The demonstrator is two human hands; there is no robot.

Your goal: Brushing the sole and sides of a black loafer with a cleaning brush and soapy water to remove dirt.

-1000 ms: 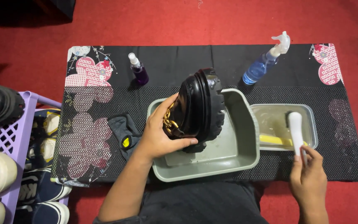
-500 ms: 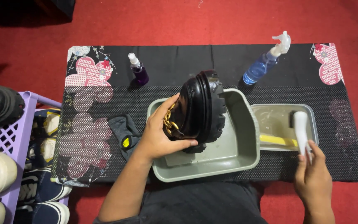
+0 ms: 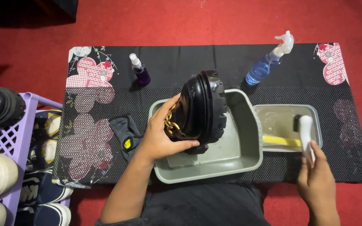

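From the head camera, the left hand (image 3: 161, 140) grips a black chunky-soled shoe (image 3: 202, 111) with a gold chain, holding it on edge, sole to the right, over the grey plastic basin (image 3: 248, 138). The right hand (image 3: 317, 180) wraps its fingers round a white-handled brush (image 3: 306, 134) whose head reaches into the smaller clear tray (image 3: 288, 113), seemingly beside a yellow brush (image 3: 279, 140). Behind stand a blue trigger spray bottle (image 3: 265, 67) and a small purple spray bottle (image 3: 140, 72) on the black mat (image 3: 181, 62).

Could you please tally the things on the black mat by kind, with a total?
Spray bottles: 2, a purple one and a blue one
Tubs: 2, a grey basin and a smaller tray
Black shoe: 1, in the left hand
White brush: 1, in the right hand
Dark cloth: 1
Total: 7
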